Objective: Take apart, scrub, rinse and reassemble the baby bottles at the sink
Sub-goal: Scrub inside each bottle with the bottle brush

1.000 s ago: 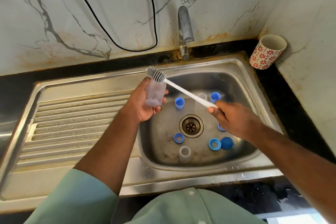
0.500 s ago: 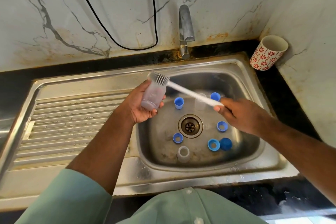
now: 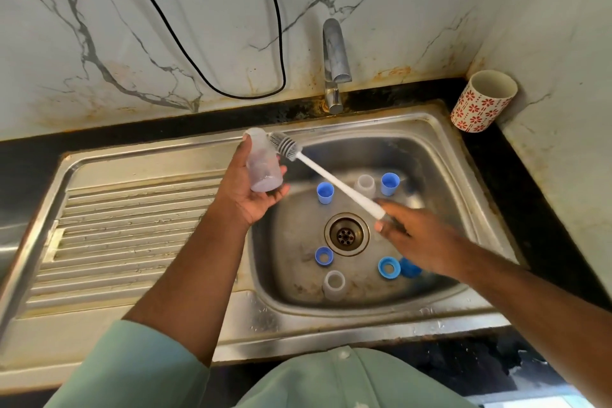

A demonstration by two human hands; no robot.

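My left hand [image 3: 251,195] grips a clear plastic baby bottle body [image 3: 263,164], tilted, above the steel sink's [image 3: 440,149] left rim. My right hand [image 3: 420,238] grips the white-handled bottle brush [image 3: 334,180]; its grey bristle head touches the bottle's open mouth. Blue caps [image 3: 325,193] and rings [image 3: 389,267] lie around the drain [image 3: 346,234].

Cup [image 3: 482,102] right of tap [image 3: 334,60]

Basin floor [image 3: 298,242] crowded w/ caps [image 3: 324,193] & bottles [image 3: 334,285] round drain [image 3: 346,234]; ribbed drainboard [image 3: 132,228] left is open.
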